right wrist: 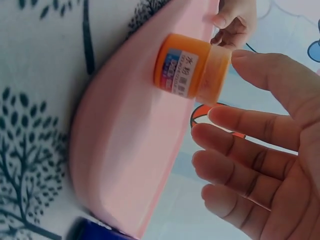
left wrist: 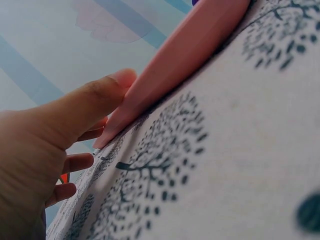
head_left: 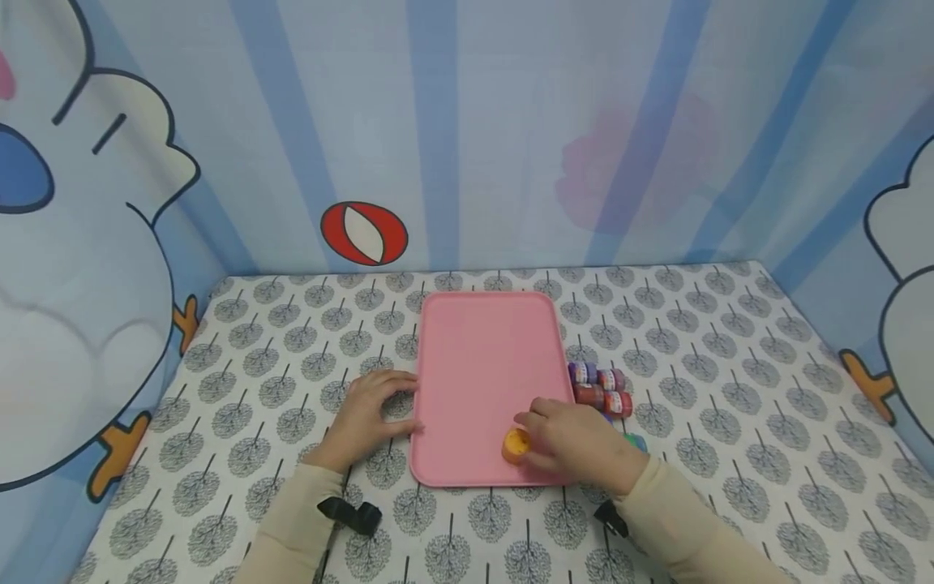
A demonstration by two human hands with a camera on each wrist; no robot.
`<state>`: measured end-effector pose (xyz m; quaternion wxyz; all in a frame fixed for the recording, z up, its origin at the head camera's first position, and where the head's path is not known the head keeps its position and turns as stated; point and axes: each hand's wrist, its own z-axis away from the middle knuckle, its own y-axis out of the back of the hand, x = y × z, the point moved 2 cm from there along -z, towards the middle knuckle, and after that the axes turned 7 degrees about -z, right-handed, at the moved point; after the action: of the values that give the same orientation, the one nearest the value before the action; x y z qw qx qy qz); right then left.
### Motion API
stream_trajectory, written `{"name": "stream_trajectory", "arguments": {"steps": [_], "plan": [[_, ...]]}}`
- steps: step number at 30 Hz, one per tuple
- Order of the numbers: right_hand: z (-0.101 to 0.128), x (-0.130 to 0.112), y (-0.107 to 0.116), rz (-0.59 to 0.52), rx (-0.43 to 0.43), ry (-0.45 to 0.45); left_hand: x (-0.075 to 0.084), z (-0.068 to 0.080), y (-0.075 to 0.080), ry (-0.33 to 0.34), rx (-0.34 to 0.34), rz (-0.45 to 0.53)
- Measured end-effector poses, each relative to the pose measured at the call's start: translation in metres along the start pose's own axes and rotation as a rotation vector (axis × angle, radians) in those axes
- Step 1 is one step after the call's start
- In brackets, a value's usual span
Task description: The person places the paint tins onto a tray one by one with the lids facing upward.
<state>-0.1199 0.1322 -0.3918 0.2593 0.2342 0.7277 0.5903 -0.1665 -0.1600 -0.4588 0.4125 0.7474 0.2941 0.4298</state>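
Note:
A pink tray (head_left: 481,357) lies in the middle of the tree-patterned cloth. A small orange jar (head_left: 516,444) with a label stands on the tray near its front right corner. My right hand (head_left: 576,442) is just right of the jar. In the right wrist view its fingers (right wrist: 235,125) are spread and nearly straight beside the jar (right wrist: 187,72), with the thumb tip at the lid. My left hand (head_left: 372,414) rests flat on the cloth at the tray's left rim, and its thumb (left wrist: 100,95) lies against that rim (left wrist: 185,55).
Several small paint jars (head_left: 601,389) in purple, red and pink cluster just right of the tray, with a teal one (head_left: 636,440) behind my right hand. Cartoon-printed fabric walls close in the back and both sides.

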Motion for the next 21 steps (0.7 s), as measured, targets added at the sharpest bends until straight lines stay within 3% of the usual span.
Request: {"name": "stream_trajectory", "arguments": {"steps": [10,21], "plan": [[0.006,0.013,0.013,-0.055,-0.006,-0.086,0.0,0.001,0.003,0.0,0.015,0.003],[0.019,0.031,0.024,-0.091,0.043,-0.22,0.001,0.002,0.004,0.007,0.004,0.0]]}}
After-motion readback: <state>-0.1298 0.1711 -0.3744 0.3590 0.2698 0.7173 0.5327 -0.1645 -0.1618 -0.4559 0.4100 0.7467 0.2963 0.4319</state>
